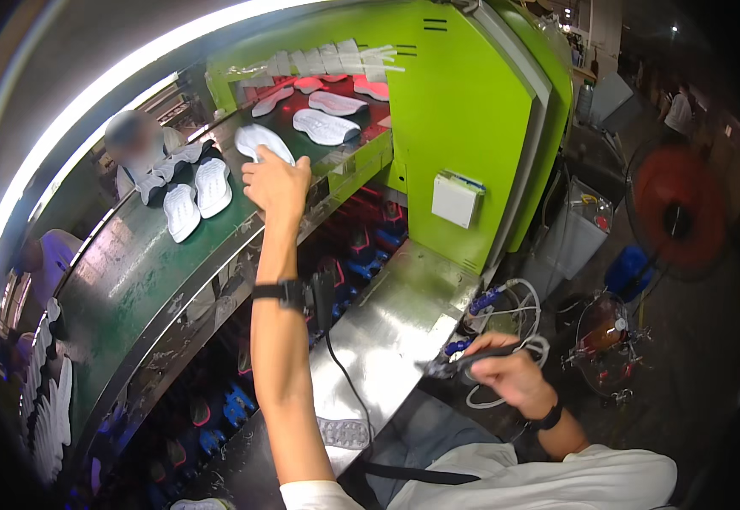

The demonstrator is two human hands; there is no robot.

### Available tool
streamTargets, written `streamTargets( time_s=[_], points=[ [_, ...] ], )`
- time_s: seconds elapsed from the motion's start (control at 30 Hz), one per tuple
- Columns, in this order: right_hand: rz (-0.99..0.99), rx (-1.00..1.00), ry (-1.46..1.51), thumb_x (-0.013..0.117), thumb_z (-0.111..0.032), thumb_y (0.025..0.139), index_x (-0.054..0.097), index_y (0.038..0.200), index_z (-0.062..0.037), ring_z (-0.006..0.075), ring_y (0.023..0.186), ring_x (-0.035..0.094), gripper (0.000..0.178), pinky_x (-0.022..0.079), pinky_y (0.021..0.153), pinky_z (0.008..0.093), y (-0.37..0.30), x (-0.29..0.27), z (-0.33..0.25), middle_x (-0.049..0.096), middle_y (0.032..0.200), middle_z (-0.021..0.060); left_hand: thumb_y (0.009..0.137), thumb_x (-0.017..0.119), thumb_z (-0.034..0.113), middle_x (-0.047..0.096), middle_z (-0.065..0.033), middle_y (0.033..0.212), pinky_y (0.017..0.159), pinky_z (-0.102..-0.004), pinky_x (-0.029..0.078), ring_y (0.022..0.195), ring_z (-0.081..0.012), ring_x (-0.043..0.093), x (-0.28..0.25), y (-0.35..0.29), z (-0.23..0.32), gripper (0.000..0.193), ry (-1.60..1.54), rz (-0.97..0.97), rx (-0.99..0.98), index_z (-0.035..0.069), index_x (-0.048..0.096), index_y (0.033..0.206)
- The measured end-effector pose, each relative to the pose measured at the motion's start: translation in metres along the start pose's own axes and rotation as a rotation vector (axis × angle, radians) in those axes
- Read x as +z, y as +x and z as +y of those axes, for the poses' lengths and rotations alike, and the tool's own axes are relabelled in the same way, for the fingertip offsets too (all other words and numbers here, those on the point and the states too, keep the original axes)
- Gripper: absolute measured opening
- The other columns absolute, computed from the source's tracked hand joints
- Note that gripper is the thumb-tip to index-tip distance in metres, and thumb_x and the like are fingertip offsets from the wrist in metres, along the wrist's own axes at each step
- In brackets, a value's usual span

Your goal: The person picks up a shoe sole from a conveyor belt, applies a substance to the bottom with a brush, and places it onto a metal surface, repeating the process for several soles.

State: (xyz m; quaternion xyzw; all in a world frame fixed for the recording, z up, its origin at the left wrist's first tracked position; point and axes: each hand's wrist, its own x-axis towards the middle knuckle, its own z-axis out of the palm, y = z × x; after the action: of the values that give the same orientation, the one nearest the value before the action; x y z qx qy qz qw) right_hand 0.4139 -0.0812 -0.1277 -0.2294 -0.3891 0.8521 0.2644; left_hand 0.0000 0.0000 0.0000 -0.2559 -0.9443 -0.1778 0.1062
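My left hand reaches up over the green conveyor belt. Its fingers are closed on the near end of a white shoe sole. Just left of it on the belt lie a pair of white soles, with grey and dark pieces behind them. My right hand is low on the right, wrapped round a dark hand tool with a rough, brush-like tip; blur hides its exact kind. Below my left forearm, a grey treaded sole rests on the metal bench.
A green machine housing spans the belt's far end, with more soles under its red glow. Stacked soles stand at far left. White hoses coil beside the bench. A red fan stands right. A person is across the belt.
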Motion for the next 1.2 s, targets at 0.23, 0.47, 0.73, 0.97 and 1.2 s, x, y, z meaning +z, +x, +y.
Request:
streamTargets(
  time_s=[0.23, 0.47, 0.73, 0.97, 1.2],
  points=[
    [0.052, -0.045, 0.082, 0.068, 0.006, 0.073, 0.063, 0.097, 0.0036, 0.0078, 0.061, 0.049, 0.024, 0.036, 0.055, 0.0209, -0.004, -0.008, 0.001, 0.065, 0.084, 0.0073, 0.071, 0.077, 0.004, 0.045, -0.0191, 0.128, 0.101, -0.0393, 0.045, 0.114, -0.0289, 0.055, -0.014, -0.166, -0.099, 0.077, -0.700, 0.547, 0.247, -0.003, 0.039, 0.137],
    [-0.038, 0.171, 0.079, 0.068, 0.004, 0.073, 0.063, 0.098, 0.0040, 0.0076, 0.067, 0.053, 0.025, 0.035, 0.055, 0.0208, 0.005, -0.012, 0.051, 0.062, 0.084, 0.0066, 0.055, 0.084, -0.013, 0.047, -0.0165, 0.145, 0.110, -0.0428, 0.041, 0.130, -0.0320, 0.051, 0.045, -0.390, -0.208, 0.130, -1.654, -0.852, -0.725, 0.020, 0.014, 0.160],
    [-0.055, 0.292, 0.082, 0.072, 0.003, 0.078, 0.065, 0.101, 0.0049, 0.0067, 0.063, 0.051, 0.024, 0.036, 0.055, 0.0207, 0.004, 0.004, 0.087, 0.064, 0.078, 0.0053, 0.066, 0.074, -0.019, 0.058, -0.0137, 0.130, 0.104, -0.0429, 0.049, 0.122, -0.0266, 0.060, 0.018, -0.490, -0.207, 0.094, -1.700, -1.114, -0.935, 0.005, 0.032, 0.147],
    [-0.269, -0.537, -0.789, 0.079, 0.004, 0.072, 0.072, 0.095, 0.0034, 0.0215, 0.081, 0.072, 0.024, 0.055, 0.071, 0.0288, 0.000, 0.046, 0.053, 0.072, 0.093, 0.0163, 0.091, 0.058, 0.012, 0.051, -0.0265, 0.139, 0.100, -0.0489, 0.050, 0.120, -0.0391, 0.059, -0.002, -0.487, -0.180, 0.071, -1.833, -0.824, -0.803, -0.002, 0.025, 0.152],
    [-0.481, -0.852, -0.779, 0.071, -0.005, 0.074, 0.066, 0.084, 0.0010, 0.0274, 0.066, 0.063, 0.013, 0.052, 0.060, 0.0361, 0.036, 0.103, 0.093, 0.063, 0.079, 0.0104, 0.099, 0.027, 0.055, 0.064, -0.0193, 0.114, 0.058, -0.0445, 0.054, 0.077, -0.0367, 0.066, -0.016, -0.495, -0.184, 0.068, -1.840, -0.716, -0.670, 0.002, 0.047, 0.137]
  ],
)
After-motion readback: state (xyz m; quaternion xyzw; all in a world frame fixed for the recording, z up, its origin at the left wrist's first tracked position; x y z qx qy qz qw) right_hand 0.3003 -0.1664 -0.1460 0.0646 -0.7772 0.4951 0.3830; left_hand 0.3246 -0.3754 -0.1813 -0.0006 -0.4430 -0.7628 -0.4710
